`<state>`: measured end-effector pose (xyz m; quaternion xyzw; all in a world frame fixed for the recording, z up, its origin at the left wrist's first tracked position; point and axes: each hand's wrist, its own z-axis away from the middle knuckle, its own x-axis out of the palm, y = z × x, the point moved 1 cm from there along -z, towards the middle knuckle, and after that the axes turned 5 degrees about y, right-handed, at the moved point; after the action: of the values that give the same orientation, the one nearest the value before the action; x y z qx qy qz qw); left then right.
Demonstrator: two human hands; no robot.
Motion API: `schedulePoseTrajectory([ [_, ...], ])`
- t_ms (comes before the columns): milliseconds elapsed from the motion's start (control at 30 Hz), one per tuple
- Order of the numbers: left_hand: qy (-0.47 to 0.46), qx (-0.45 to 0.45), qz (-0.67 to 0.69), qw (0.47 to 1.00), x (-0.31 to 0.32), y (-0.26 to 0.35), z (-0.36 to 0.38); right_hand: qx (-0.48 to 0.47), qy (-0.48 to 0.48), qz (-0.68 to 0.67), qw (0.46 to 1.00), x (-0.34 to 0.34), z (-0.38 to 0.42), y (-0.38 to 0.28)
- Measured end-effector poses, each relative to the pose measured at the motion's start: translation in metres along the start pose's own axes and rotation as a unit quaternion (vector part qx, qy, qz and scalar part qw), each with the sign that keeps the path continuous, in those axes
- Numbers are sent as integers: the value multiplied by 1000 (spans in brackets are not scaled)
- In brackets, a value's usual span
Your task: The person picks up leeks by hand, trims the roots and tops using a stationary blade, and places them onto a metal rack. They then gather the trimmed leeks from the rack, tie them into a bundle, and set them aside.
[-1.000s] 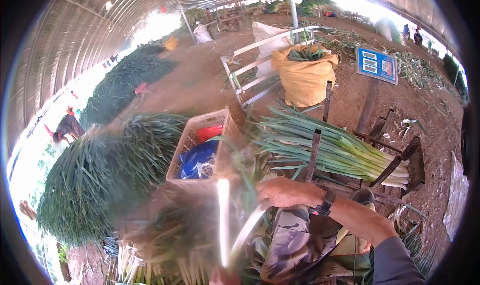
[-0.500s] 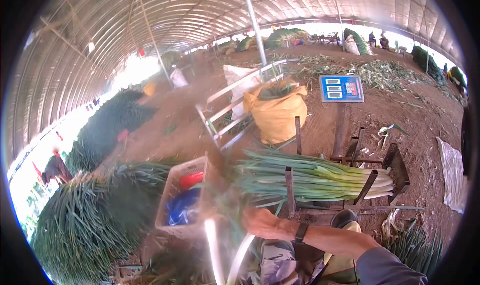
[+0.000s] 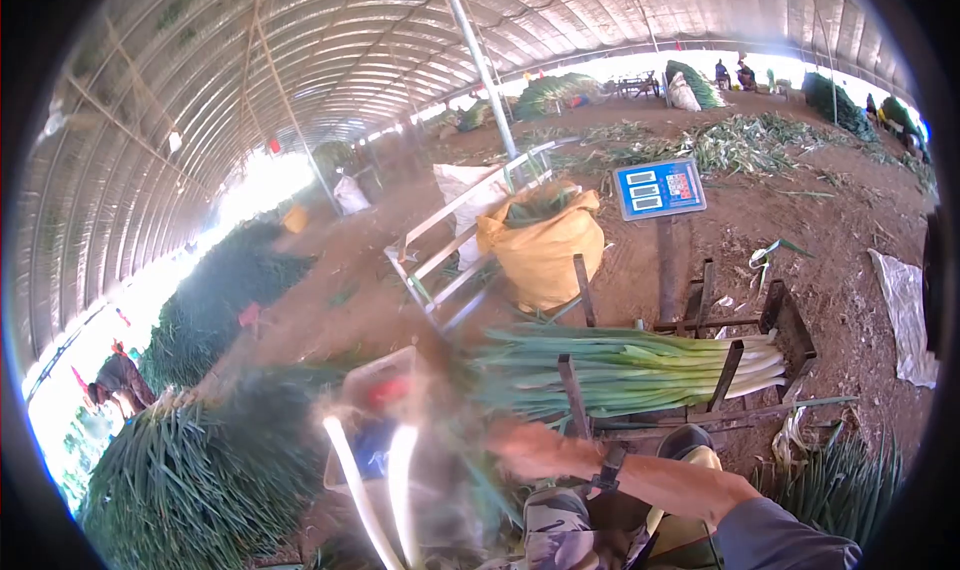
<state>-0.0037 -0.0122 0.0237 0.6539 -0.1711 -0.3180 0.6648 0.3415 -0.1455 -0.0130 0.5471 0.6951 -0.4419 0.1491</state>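
Note:
My right hand [image 3: 530, 450], with a dark watch at the wrist, is smeared by motion left of a metal rack [image 3: 572, 395]; its fingers cannot be made out. Blurred green leaves [image 3: 490, 490] show beside and below it. A bundle of long green onions [image 3: 640, 365] lies in the rack, white ends to the right. Two bright white stalks [image 3: 352, 485] cross the lower left foreground, in front of a pale crate [image 3: 380, 370] with red and blue things inside. My left hand is not in view.
A yellow sack [image 3: 545, 250] stands behind the rack, beside a white metal frame [image 3: 440, 260]. The blue scale display [image 3: 660, 188] is further back. A big onion heap [image 3: 190, 470] fills the lower left, with a person [image 3: 122, 380] bending behind it.
The view has shifted slightly. The white stalks have moved left and up, now overlapping the crate. My right hand is more blurred and slightly further right. The person at the left bends lower.

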Motion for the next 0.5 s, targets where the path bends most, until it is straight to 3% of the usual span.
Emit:
schedulePoseTrajectory([
  [67, -13, 22, 6, 1000, 20, 16, -14, 44, 4, -233, 971, 21, -7, -1],
  [133, -66, 54, 53, 995, 39, 24, -24, 107, -1, -374, 921, 16, -15, -15],
  [200, -111, 45, 31, 992, 58, 26, -31, 185, 9, -353, 917, -8, -35, -44],
  [267, -178, 98, 90, 975, 75, -16, -47, 248, 84, -423, 868, -65, -43, -93],
  [300, -200, 98, 105, 969, 87, -16, -47, 279, 122, -470, 828, -61, -45, -94],
  [333, -208, 129, 151, 958, 97, -15, -44, 228, 194, -501, 812, -52, -44, -91],
  [367, -218, 125, 100, 963, 99, -12, -47, 253, 223, -518, 786, -48, -44, -88],
  [467, -235, 95, -23, 967, 97, 9, -44, 237, 275, -634, 683, -45, -44, -85],
  [500, -250, 132, 13, 959, 93, 8, -43, 236, 280, -661, 655, -45, -43, -84],
])
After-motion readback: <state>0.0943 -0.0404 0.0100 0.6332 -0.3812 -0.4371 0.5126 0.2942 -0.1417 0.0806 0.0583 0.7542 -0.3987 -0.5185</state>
